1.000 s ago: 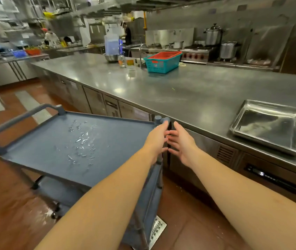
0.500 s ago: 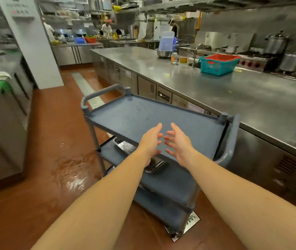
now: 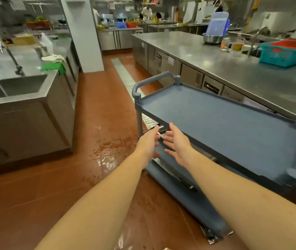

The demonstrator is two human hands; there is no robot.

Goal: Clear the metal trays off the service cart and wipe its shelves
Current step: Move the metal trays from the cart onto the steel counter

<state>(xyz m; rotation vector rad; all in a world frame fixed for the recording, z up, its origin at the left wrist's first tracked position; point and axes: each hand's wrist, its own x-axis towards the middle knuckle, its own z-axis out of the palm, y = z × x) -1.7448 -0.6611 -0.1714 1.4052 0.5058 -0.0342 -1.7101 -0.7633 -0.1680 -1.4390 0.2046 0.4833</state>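
Observation:
A grey-blue service cart stands on the red floor beside the long steel counter; its top shelf is bare. On the middle shelf lies a metal tray, mostly hidden under the top shelf and behind my hands. My left hand and my right hand are both open, palms facing each other, held at the cart's near long side in front of the middle shelf. Neither hand holds anything. Another dark strip of metal shows lower on the cart.
A steel sink unit with a tap stands to the left, a green cloth on its counter. The floor is wet, with a drain grate running along it. A teal basket sits on the counter. People work far back.
My view has swung left and I have moved round to the cart's long side. Both hands have dropped from the cart's end handle to the middle shelf level, still open.

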